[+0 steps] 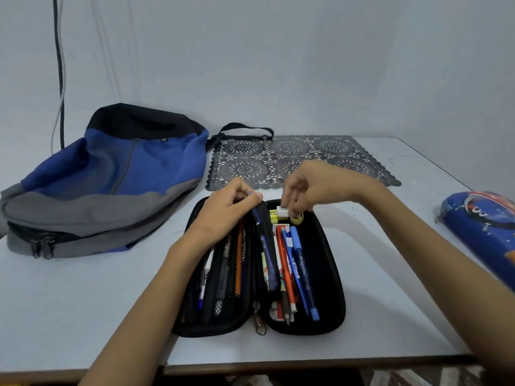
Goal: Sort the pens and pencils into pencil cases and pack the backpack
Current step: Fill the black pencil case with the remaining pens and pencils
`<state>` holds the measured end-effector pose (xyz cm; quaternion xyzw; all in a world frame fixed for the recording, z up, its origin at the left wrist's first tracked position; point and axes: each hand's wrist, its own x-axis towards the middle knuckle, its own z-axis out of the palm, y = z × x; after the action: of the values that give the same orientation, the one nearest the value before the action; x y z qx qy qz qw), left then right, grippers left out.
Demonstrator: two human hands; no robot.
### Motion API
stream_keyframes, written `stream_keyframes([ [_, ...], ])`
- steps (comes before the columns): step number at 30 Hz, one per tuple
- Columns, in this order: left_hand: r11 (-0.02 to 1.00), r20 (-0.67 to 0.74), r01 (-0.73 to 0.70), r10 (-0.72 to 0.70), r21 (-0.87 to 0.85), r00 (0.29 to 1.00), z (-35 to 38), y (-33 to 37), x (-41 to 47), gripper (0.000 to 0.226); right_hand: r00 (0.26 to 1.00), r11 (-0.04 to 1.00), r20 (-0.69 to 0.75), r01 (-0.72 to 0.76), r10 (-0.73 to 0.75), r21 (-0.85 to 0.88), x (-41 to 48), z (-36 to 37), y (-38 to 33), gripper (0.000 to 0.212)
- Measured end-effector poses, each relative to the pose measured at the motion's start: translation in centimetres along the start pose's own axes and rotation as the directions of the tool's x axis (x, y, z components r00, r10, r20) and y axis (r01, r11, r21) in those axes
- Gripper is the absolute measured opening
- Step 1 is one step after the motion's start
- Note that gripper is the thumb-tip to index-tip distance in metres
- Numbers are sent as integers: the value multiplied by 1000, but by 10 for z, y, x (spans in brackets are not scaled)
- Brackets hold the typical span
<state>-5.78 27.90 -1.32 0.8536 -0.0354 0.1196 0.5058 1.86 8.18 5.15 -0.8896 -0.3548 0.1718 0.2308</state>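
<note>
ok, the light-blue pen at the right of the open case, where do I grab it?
Pinch the light-blue pen mid-barrel, coming from above and from its right. It lies flat as the outermost pen. Bare lining of the black case shows to its right, while a darker blue pen lies close against its left.

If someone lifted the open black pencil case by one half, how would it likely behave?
The black pencil case looks moulded, so each half probably stays stiff while it folds at the spine. The loose pens in its right half would likely slide or roll out; those behind the mesh pocket on the left seem held.
</note>
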Motion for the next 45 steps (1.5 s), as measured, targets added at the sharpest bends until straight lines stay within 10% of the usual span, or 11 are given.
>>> stream_keyframes([
  [10,1000,-5,6,-6,-17,1000,0,0,-1,19,982,925,-184,-37,-37,-379,-14,33,-10,13],
  [26,1000,10,-19,19,21,1000,0,-2,0,21,946,949,-304,-197,117,-246,-46,48,-8,28],
  [31,984,72,-59,47,171,996,2,7,4,38,927,986,-341,-130,157,99,-47,41,8,28],
  [38,710,308,-261,65,654,949,26,36,5,51,886,902,-371,-108,278,418,-45,43,26,21],
  [45,484,344,-336,77,808,936,49,36,-1,61,875,915,-388,-135,290,380,-38,49,37,16],
])
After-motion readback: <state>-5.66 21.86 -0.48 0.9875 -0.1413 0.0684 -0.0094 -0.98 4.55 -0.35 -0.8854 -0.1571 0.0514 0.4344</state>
